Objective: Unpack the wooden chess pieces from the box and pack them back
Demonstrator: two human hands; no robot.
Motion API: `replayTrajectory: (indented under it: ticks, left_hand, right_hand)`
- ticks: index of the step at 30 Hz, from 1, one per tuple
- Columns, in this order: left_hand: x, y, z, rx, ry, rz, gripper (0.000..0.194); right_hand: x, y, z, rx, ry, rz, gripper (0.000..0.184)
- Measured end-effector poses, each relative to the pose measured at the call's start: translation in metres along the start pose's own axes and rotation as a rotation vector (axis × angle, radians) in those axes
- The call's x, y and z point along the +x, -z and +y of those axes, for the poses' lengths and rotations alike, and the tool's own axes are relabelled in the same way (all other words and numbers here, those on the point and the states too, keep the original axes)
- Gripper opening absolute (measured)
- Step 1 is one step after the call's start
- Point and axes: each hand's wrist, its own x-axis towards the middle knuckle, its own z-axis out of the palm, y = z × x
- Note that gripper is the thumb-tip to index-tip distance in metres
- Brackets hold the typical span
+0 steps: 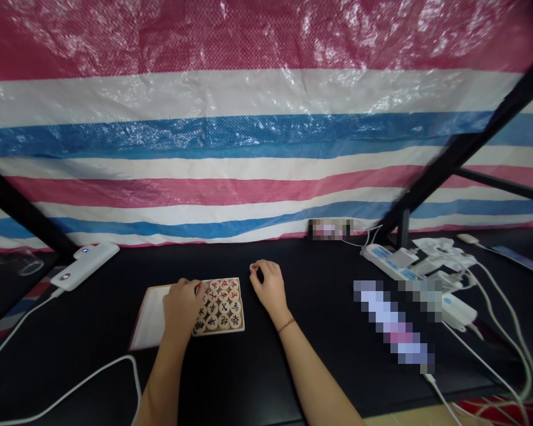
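Observation:
An open box point(242, 319) of round wooden Chinese chess pieces point(223, 307) lies on the black table, with red characters in the far rows and black ones in the near rows. Its lid point(148, 316) is folded out to the left, pale inside. My left hand point(182, 302) is over the box's left side, fingers closed at the far left corner on what looks like a chess piece, mostly hidden. To the right of the box, my right hand point(270, 289) pinches one red-marked chess piece point(253, 268) between thumb and fingers, close to the tabletop.
A white device point(86, 265) with a cable stands at the left. On the right are a power strip point(408, 275) with plugs and white cables, and a blurred-out object point(393, 322). Another blurred object point(331, 229) sits by the striped tarp point(249, 189) behind.

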Motion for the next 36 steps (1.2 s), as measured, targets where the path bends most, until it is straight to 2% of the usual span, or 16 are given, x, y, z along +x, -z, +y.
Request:
replayTrajectory:
  ticks: [2, 6, 8, 16, 23, 32, 34, 36]
  left_hand:
    - [-0.001, 0.001, 0.004, 0.024, -0.002, -0.018, 0.037]
    - [-0.004, 0.0, 0.009, 0.074, -0.018, -0.03, 0.038]
    - [-0.005, 0.001, 0.01, 0.089, -0.018, -0.024, 0.039]
    - [-0.007, 0.003, 0.012, 0.098, -0.019, -0.071, 0.04]
    - [-0.002, -0.003, 0.007, 0.039, -0.025, -0.019, 0.031]
    - [0.0, -0.003, 0.004, -0.071, -0.06, -0.038, 0.023]
    - [0.001, -0.003, 0.001, -0.107, -0.061, -0.012, 0.022]
    - [0.004, -0.004, -0.003, -0.223, -0.091, 0.079, 0.021]
  right_hand:
    - [-0.004, 0.0, -0.009, 0.069, -0.012, -0.046, 0.018]
    - [-0.012, -0.002, -0.024, 0.178, -0.075, -0.238, 0.02]
    - [-0.014, -0.003, -0.029, 0.173, -0.093, -0.261, 0.019]
    - [-0.012, -0.005, -0.026, 0.171, -0.135, -0.282, 0.019]
    - [-0.012, -0.007, -0.025, 0.202, -0.147, -0.279, 0.019]
    - [-0.011, -0.007, -0.024, 0.241, -0.136, -0.284, 0.018]
    - [-0.012, -0.007, -0.024, 0.26, -0.135, -0.25, 0.018]
    - [-0.013, -0.006, -0.026, 0.278, -0.128, -0.168, 0.019]
